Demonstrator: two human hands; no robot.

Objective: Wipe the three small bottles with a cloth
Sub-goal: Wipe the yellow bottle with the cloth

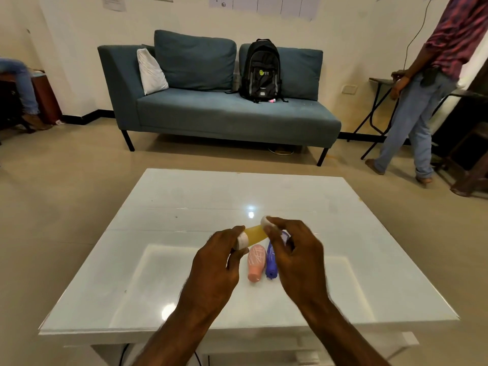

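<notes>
Both hands hold the yellow bottle (pixel 255 234) up: left hand (pixel 214 265) grips its cap, right hand (pixel 293 256) pinches a white bit (pixel 264 221). Pink bottle (pixel 256 262) and blue bottle (pixel 272 262) lie mid-counter (pixel 184 207); open room at 12 o'clock.

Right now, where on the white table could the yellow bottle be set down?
The glossy white table is bare along its far half and down both side edges. The middle is crowded: the pink bottle and the purple bottle lie side by side there, under the hands holding the small yellow bottle.
</notes>
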